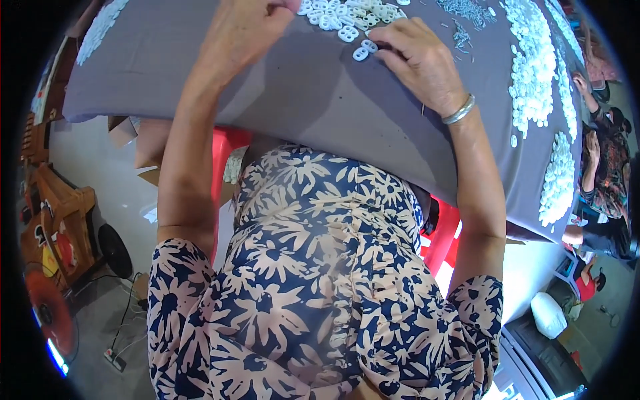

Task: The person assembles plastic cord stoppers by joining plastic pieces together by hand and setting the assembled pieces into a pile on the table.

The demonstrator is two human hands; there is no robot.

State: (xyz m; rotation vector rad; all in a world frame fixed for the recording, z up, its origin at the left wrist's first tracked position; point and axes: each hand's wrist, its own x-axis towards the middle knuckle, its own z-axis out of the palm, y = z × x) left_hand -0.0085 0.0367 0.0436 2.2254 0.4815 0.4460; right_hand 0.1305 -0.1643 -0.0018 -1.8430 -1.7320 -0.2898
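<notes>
The left hand (pixel 257 20) was held at the upper edge of the view, with its fingers curled and partly cut off; whether anything was gripped by it could not be told. The right hand (pixel 420 60) was held over the grey tablecloth (pixel 300 93), its thumb and forefinger slightly parted beside two white oval pieces (pixel 361 53); whether either piece was pinched could not be made out; a silver bracelet (pixel 460 110) was worn at the right wrist.

The two pieces, each pierced by openings, were placed close together on the cloth, just below a heap of similar white pieces (pixel 327 15), which was spread between the hands and cropped by the upper edge; beyond the right hand, small grey metallic bits (pixel 467 9) were scattered; farther to the right, a long bank of white pieces (pixel 533 67) was laid out, with a separate pile (pixel 559 180) nearer the table's edge.

A navy and cream floral garment (pixel 273 260) was worn by the person; red plastic seating (pixel 437 233) was partly seen behind it; at the far right, another person (pixel 607 160) was shown in dark patterned clothing.
</notes>
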